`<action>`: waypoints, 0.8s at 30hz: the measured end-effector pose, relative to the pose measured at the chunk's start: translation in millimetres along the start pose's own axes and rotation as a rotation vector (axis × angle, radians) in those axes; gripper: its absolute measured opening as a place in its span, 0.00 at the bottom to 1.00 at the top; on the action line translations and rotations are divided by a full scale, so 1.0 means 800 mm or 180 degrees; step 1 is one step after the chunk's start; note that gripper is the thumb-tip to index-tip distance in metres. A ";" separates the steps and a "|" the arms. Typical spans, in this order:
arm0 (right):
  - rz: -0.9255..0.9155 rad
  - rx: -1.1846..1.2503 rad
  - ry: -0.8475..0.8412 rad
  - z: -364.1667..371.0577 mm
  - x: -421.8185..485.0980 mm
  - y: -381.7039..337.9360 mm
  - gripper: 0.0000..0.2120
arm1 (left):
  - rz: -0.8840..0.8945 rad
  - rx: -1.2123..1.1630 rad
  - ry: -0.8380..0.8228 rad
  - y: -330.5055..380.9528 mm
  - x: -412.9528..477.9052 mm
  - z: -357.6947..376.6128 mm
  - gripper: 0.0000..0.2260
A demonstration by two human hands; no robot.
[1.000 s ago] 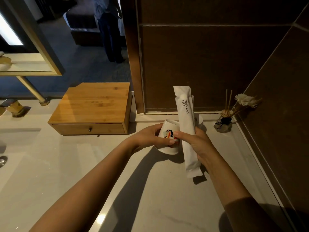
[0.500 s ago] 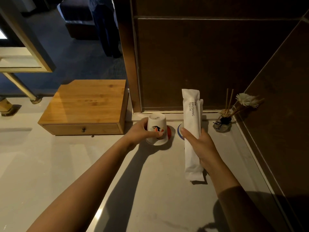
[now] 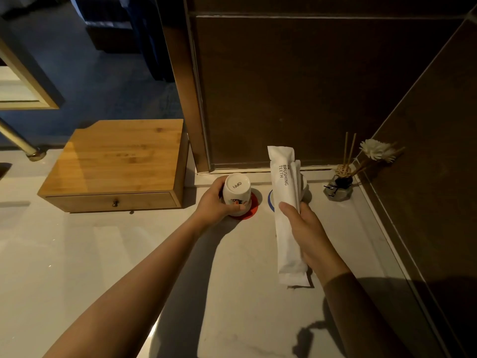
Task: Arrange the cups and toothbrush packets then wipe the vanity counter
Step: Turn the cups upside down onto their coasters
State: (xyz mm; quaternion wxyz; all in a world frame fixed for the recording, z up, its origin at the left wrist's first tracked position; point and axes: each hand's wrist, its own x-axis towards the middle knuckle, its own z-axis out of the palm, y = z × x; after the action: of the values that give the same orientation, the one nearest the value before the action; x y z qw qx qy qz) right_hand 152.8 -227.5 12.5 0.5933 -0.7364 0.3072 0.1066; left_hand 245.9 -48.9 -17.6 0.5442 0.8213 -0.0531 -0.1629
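My left hand (image 3: 215,204) grips a white cup (image 3: 237,190) with a printed picture, held upside down with its base facing me, resting on or just above a red coaster (image 3: 253,206). My right hand (image 3: 307,233) holds white toothbrush packets (image 3: 285,202) marked "BRUSHING TEETH" upright above the counter. Behind the packets, a second white cup (image 3: 304,182) is mostly hidden, and a blue-rimmed coaster (image 3: 271,200) shows at their left edge. The pale vanity counter (image 3: 103,254) lies beneath.
A wooden drawer box (image 3: 116,161) stands left of the cup. A reed diffuser with a white flower (image 3: 340,184) sits in the back right corner. Dark brown walls close off the back and right. A gold tap base (image 3: 33,152) is at the far left.
My left hand carried the cup back toward the wall and set it upside down over the red coaster. My right hand with the packets moved a little away from it.
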 end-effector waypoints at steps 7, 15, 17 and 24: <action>-0.0091 -0.0049 0.0008 -0.004 0.004 0.005 0.25 | -0.0065 -0.0092 -0.0025 -0.003 0.002 0.005 0.31; -0.0135 -0.0005 -0.0014 -0.004 0.005 0.005 0.22 | -0.0114 -0.0073 0.0004 0.002 0.000 0.010 0.31; -0.0161 0.0065 -0.0036 -0.002 0.005 0.003 0.18 | -0.0142 -0.0081 0.0024 0.003 0.000 0.010 0.31; -0.0161 0.0180 -0.0040 -0.004 -0.001 -0.005 0.18 | 0.0025 -0.0158 -0.0075 0.000 -0.005 0.006 0.32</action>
State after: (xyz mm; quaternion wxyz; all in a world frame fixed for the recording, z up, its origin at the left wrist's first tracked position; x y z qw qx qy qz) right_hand 154.0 -229.8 16.7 0.6183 -0.7262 0.2876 0.0874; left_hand 240.5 -52.3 -18.6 0.5644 0.8053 -0.0587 -0.1717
